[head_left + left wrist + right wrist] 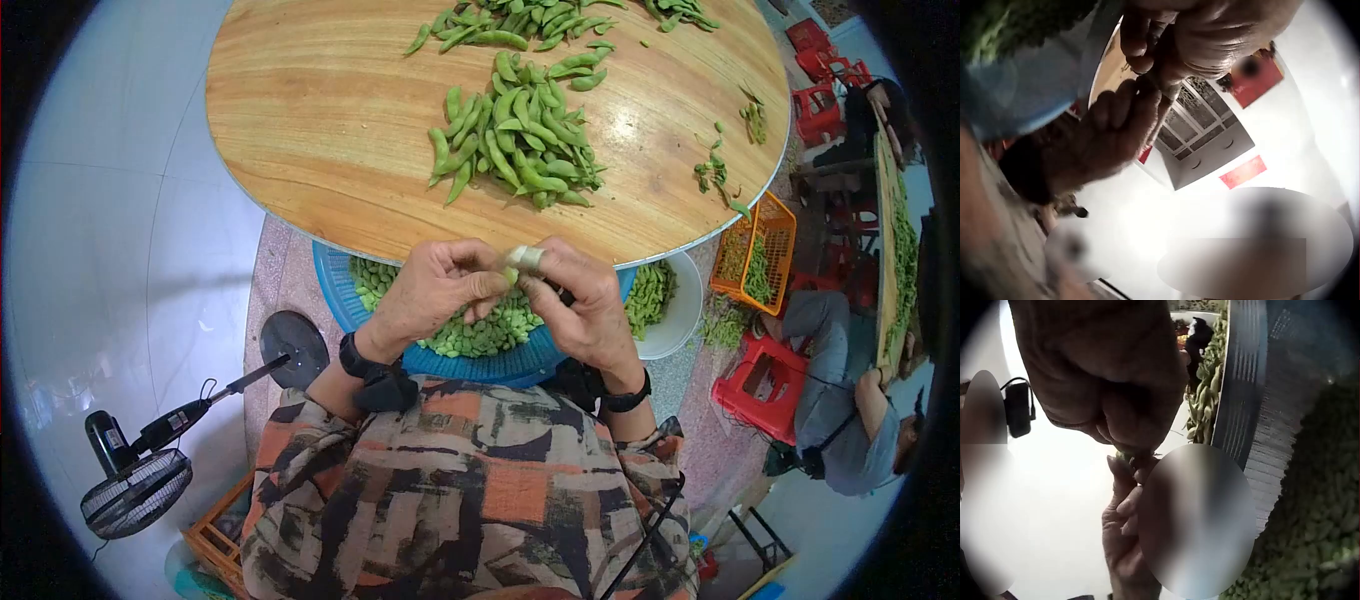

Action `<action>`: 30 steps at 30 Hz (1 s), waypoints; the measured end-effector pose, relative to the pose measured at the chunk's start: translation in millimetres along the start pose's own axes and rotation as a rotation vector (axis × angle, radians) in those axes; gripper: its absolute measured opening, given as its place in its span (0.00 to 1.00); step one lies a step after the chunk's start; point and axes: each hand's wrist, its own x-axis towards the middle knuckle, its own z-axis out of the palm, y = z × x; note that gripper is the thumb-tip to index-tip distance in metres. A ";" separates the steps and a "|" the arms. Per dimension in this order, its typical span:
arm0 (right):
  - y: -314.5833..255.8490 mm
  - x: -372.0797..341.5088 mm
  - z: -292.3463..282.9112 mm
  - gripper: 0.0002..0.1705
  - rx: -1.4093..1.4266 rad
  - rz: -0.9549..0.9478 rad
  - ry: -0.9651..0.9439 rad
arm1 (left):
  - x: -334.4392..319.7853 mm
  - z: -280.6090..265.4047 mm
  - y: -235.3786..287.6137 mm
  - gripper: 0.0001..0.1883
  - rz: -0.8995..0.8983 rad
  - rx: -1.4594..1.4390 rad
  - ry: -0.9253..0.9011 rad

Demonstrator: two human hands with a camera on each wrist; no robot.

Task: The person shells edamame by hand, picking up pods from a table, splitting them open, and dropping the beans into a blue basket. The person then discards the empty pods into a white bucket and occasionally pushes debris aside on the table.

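Note:
Both hands meet over the blue basket, close to the table's near edge. My left hand pinches a small green soybean pod between thumb and fingers. From the other side my right hand grips the same pod, and a pale wrapping shows on one of its fingers. The fingers hide most of the pod; in the right wrist view only a bit of green shows between the fingertips. Shelled green beans fill the basket below the hands.
A heap of whole pods lies on the round wooden table, with more pods at its far side. A white bucket holding pods stands right of the basket. A standing fan is at left, a red stool at right near another person.

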 end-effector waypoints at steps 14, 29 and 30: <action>-1.9 -18.6 -16.6 0.19 -0.295 -0.047 0.100 | -33.7 -29.9 -8.1 0.06 0.368 1.213 -0.047; -4.6 -26.2 -16.4 0.18 -0.313 -0.022 0.448 | 3.8 -13.4 42.8 0.08 0.598 0.963 0.252; 0.7 -34.2 -32.2 0.17 -0.363 -0.001 0.514 | 12.8 -23.9 47.1 0.08 0.747 1.188 0.474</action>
